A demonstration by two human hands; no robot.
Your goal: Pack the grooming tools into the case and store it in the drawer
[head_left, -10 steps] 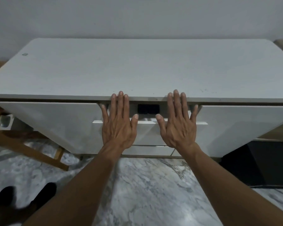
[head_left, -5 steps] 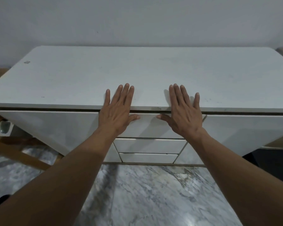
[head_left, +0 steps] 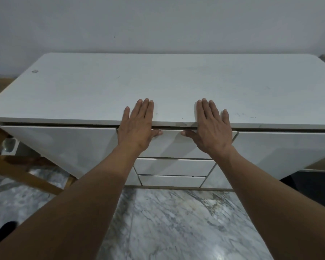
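Note:
A white cabinet stands against the wall. Its top middle drawer is pushed in flush with the front. My left hand lies flat with its fingers over the cabinet's front edge and its thumb against the drawer front. My right hand mirrors it on the drawer's right side, fingers spread, holding nothing. The case and the grooming tools are not in sight.
Two lower drawers sit shut below the top one, with white doors on either side. A wooden frame leans at the left on the marble floor. A dark object sits at the right.
The top drawer, partly open a second ago with a dark case showing inside, has been pushed shut. Both hands rose from the drawer front to the cabinet's top edge.

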